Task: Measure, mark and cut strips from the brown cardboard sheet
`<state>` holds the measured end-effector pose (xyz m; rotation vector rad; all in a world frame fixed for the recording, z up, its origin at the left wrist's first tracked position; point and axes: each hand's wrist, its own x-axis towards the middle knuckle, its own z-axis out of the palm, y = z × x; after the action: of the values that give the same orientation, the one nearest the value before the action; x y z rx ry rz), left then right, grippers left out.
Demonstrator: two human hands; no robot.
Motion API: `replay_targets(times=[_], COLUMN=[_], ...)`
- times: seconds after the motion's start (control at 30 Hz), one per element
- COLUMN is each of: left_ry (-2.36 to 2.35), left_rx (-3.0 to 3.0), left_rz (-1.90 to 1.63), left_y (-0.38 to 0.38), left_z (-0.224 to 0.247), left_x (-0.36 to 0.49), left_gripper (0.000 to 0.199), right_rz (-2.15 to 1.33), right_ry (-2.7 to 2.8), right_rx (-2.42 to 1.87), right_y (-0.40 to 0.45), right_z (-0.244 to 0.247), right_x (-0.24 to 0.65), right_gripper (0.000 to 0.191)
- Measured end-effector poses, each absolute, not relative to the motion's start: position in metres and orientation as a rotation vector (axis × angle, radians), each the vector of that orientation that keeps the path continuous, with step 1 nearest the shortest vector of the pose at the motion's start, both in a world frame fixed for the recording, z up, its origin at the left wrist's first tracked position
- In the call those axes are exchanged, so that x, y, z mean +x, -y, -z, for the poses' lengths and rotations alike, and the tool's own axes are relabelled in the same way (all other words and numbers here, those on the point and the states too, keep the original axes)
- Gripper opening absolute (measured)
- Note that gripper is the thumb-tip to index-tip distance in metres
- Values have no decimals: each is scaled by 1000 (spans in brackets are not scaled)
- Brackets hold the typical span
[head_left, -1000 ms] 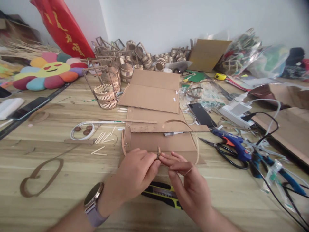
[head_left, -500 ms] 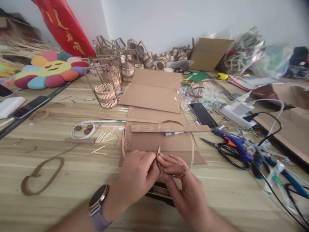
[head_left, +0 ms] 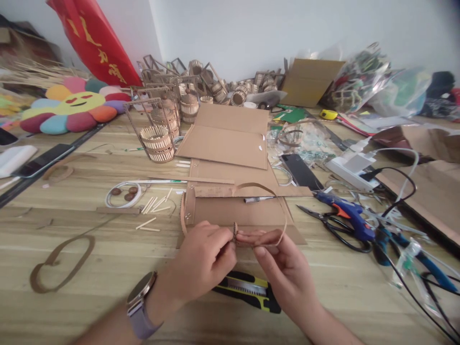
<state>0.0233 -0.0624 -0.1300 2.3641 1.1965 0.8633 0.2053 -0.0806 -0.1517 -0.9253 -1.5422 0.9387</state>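
My left hand [head_left: 208, 251], with a watch on its wrist, is closed on one end of a thin cardboard strip. My right hand [head_left: 283, 261] pinches the same cardboard strip [head_left: 285, 211] between thumb and fingers; from there it loops up and bends back over the board. A short corrugated end [head_left: 235, 230] stands up between the two hands. Below them a black and yellow utility knife [head_left: 247, 290] lies on the table, partly covered by my hands. Under the loop are cardboard sheets [head_left: 230, 211] and a flat cardboard strip [head_left: 294, 191].
At right lie black scissors [head_left: 334, 230], a blue glue gun [head_left: 345, 215], a phone [head_left: 302, 171] and a power strip [head_left: 354, 167]. Small wooden sticks [head_left: 154, 205] and a white cable coil [head_left: 124, 194] are at left. Slatted baskets [head_left: 158, 143] stand behind; a curled strip [head_left: 64, 263] lies front left.
My right hand has moved slightly right, its thumb now further from my left hand along the strip. More of the utility knife shows between the hands.
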Motion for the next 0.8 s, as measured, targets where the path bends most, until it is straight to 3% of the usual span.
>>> replay_targets(times=[0.37,0.8], left_ry=[-1328,-1209], left_rx=[2252,2287], left_rz=[-855,-770], left_y=[67,62], left_z=[132,129], left_x=[27,19], left_gripper=[27,27], right_rz=[-533,-840], right_ry=[1790,1601], right_rx=[-935,-938], right_y=[82,80], right_z=[158,150], right_x=[201,207], right_gripper=[17,8])
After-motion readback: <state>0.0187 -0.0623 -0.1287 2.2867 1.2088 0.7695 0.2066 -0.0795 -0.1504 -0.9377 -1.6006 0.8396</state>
